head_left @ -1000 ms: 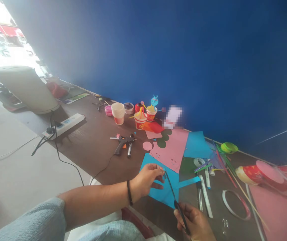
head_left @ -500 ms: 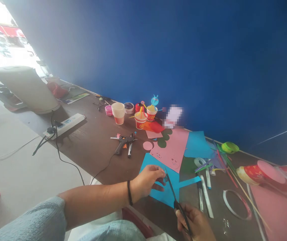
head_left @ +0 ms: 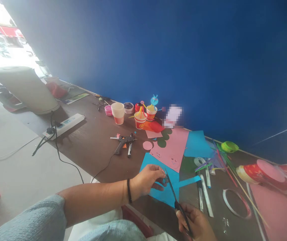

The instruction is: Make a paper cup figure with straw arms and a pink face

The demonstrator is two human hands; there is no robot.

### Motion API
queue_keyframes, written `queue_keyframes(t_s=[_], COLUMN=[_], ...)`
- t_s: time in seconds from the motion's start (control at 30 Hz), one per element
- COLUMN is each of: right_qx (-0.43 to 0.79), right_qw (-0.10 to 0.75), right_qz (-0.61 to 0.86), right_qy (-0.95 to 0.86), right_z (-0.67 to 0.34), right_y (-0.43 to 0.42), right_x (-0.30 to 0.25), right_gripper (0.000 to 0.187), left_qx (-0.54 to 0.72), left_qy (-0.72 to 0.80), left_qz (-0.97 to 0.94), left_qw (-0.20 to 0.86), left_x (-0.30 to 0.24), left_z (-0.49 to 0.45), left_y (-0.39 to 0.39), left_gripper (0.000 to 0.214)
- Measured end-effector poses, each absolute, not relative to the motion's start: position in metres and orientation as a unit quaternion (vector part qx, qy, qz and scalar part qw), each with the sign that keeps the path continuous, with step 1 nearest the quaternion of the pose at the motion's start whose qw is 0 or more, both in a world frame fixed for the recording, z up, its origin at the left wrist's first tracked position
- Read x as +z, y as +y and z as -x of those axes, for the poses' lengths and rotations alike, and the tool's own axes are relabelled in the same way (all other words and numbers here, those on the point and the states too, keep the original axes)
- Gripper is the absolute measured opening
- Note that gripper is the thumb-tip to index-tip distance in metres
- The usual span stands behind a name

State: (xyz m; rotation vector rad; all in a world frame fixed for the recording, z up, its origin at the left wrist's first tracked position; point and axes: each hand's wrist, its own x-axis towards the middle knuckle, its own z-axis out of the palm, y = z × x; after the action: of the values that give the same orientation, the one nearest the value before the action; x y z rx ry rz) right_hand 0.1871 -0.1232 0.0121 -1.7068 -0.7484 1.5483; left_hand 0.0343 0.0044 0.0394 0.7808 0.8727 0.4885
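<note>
Right hand has its grip closed on the scissors; left hand pinches a small blue paper piece just above the blue sheet at the table edge. Risk: blades v. close to fingertips, could nick them or cut off-line.

Matt blue paper, dark wood-grain table, glossy black-handled scissors.

A pair of black-handled scissors is held with its handles low and its slim blades slanted up and away, tips just beside a small blue paper piece, too small for its shape to be told. Beneath both, a blue paper sheet lies flat at the counter's near edge.
</note>
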Motion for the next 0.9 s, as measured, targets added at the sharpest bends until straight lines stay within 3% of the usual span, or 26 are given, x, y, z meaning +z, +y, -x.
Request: queue_keyframes(t_s=[0.67, 0.9], right_qx=[0.585, 0.586], right_qw=[0.323, 0.337], right_qz=[0.678, 0.663], right_qy=[-0.306, -0.322], right_z=[-0.196, -0.199], right_y=[-0.124, -0.124], right_x=[0.022, 0.019], right_gripper=[0.037, 0.044], left_qx=[0.086, 0.078], left_qy=[0.392, 0.384], left_qz=[-0.435, -0.406], left_qw=[0.806, 0.826], left_x=[0.049, 0.046], left_z=[-0.021, -0.018], left_y=[0.026, 0.028], left_gripper=[0.013, 0.021])
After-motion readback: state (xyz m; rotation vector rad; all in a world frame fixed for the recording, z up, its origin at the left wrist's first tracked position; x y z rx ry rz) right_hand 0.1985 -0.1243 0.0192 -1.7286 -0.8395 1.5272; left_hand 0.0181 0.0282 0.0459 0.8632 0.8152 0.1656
